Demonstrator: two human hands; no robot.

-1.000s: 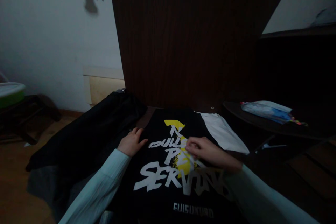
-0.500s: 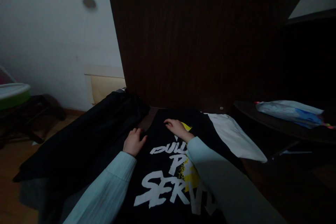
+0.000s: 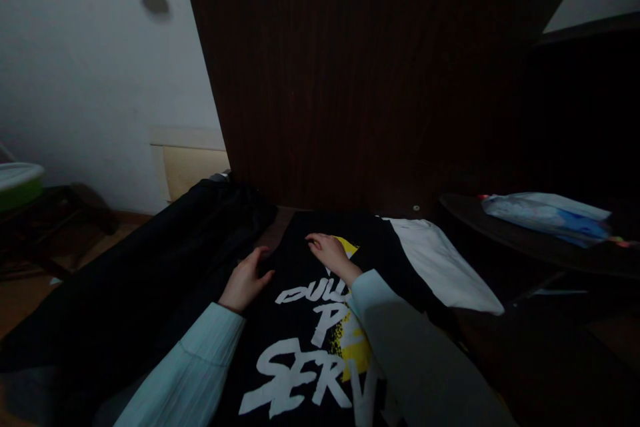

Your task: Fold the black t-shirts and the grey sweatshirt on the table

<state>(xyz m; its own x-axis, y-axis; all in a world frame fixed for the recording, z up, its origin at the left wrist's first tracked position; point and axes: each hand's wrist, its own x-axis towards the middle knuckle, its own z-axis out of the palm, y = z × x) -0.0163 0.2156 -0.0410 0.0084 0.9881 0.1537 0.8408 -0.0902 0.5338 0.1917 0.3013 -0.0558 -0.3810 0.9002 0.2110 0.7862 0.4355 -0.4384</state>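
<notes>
A black T-shirt (image 3: 295, 320) with white lettering and a yellow print lies spread in front of me, its lower part cut off by the picture's edge. Over its upper part is my right hand (image 3: 333, 255), palm down with the fingers stretched to the left; whether it touches the cloth I cannot tell. My left hand (image 3: 246, 280) is by the shirt's left edge, thumb apart from the fingers and nothing visible in it. Left of that hand lies a heap of dark clothing (image 3: 165, 267).
A tall dark wooden panel (image 3: 360, 80) rises behind the shirt. White cloth (image 3: 435, 263) lies at the right, near a dark rounded surface bearing a plastic package (image 3: 550, 217). At far left, a green and white basin (image 3: 20, 183) rests on a dark stool.
My left hand has shifted slightly left and turned, its thumb more apart from the fingers. My right hand stays over the shirt's upper part. The view has swung a little.
</notes>
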